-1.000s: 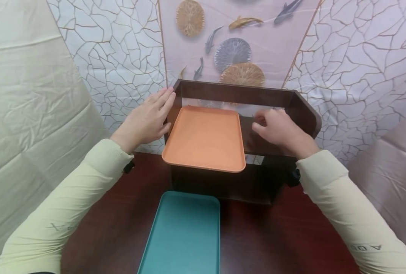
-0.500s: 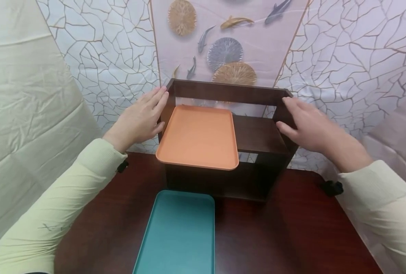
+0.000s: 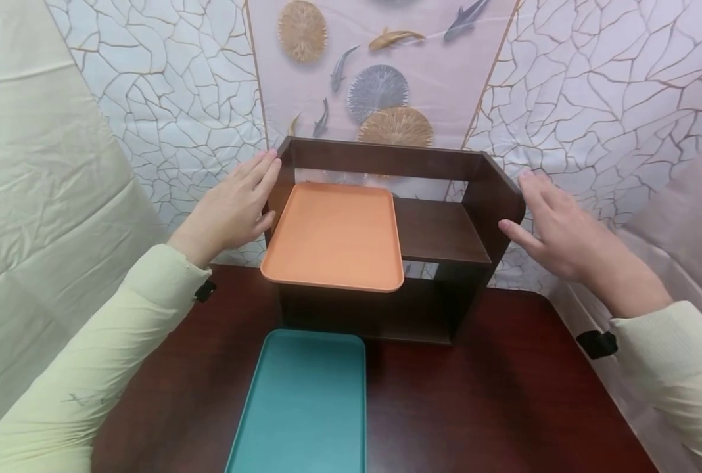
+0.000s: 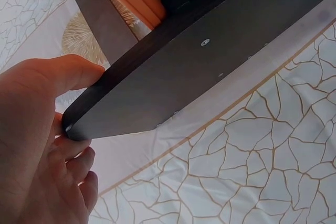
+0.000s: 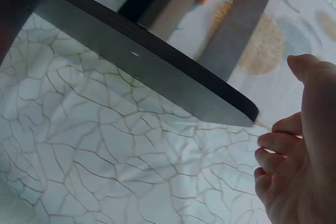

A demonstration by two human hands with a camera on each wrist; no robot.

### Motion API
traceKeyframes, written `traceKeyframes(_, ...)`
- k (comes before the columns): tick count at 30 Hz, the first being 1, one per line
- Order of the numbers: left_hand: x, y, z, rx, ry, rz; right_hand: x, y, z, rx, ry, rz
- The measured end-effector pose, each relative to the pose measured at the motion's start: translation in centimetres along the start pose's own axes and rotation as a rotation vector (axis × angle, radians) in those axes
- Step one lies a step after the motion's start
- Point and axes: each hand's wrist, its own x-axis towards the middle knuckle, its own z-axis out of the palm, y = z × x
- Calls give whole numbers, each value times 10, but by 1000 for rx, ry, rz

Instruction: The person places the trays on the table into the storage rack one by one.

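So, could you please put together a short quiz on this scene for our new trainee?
1. True or false: the orange tray sticks out past the front edge of the upper board of the shelf.
2. What colour is the lower tray, which lies on the table?
3. In the left wrist view, what does the thumb of the left hand touch?
(a) the lower tray
(b) the shelf's side panel
(c) the table

Key: 1. True. 2. Teal. 3. (b).
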Motion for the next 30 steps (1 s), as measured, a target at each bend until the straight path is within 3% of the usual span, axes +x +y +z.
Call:
traceKeyframes(5, -1, -3, 3, -24, 2, 3, -1, 0, 18, -4, 11, -16)
traceKeyframes(9, -3, -9, 5, -120, -25, -12, -2, 0, 28, 10, 54, -38)
traceKeyframes(19, -23, -16, -10, -378, -116, -142, -2, 4, 34, 3, 59, -22)
traceKeyframes(25, -36, -15, -15, -401, -118, -192, -3, 4, 34, 4, 64, -17)
traceKeyframes(30, -54, -17, -11, -414, -126, -233, -2, 3, 35, -1, 71, -28)
